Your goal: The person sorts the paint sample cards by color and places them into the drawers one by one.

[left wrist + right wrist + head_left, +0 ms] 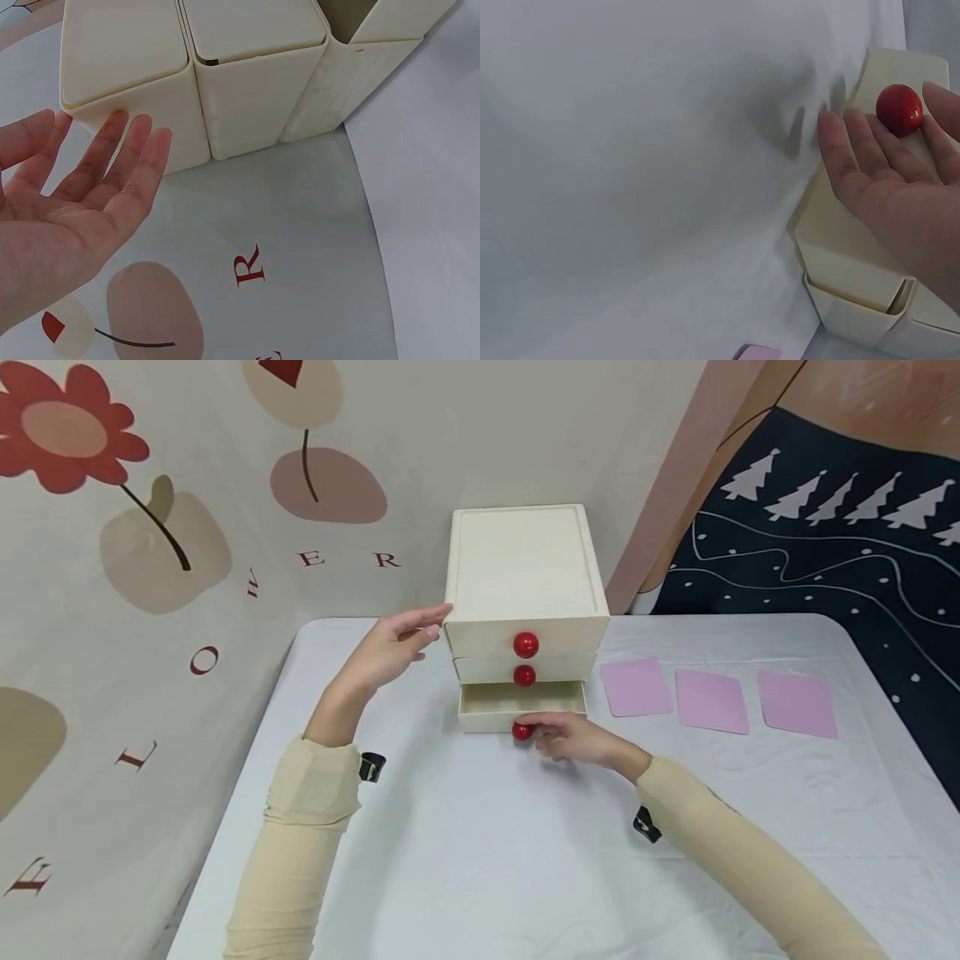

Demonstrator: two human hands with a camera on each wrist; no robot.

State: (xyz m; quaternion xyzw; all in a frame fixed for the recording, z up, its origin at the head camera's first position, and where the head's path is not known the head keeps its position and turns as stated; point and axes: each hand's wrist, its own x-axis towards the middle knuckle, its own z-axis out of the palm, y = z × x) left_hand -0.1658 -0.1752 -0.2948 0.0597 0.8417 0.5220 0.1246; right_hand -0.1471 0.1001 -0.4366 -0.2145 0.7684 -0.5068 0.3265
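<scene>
A cream chest of drawers (pixel 527 564) stands at the back of the table, with red round knobs on its three drawers. Its bottom drawer (pixel 480 723) is pulled out part way, and the visible inside is bare. My left hand (pixel 390 647) has its fingertips at the chest's upper left edge, fingers spread, as the left wrist view also shows. At the bottom drawer's red knob (pixel 900 110) is my right hand (pixel 573 737), its fingers extended beside the knob. The thumb stands apart from the knob in the right wrist view.
Three pink square sheets (pixel 636 687) lie in a row on the white-covered table (pixel 480 860), right of the chest. A patterned wall hanging (pixel 225 560) rises behind and to the left. Dark cloth with white trees (pixel 817 552) hangs at the right.
</scene>
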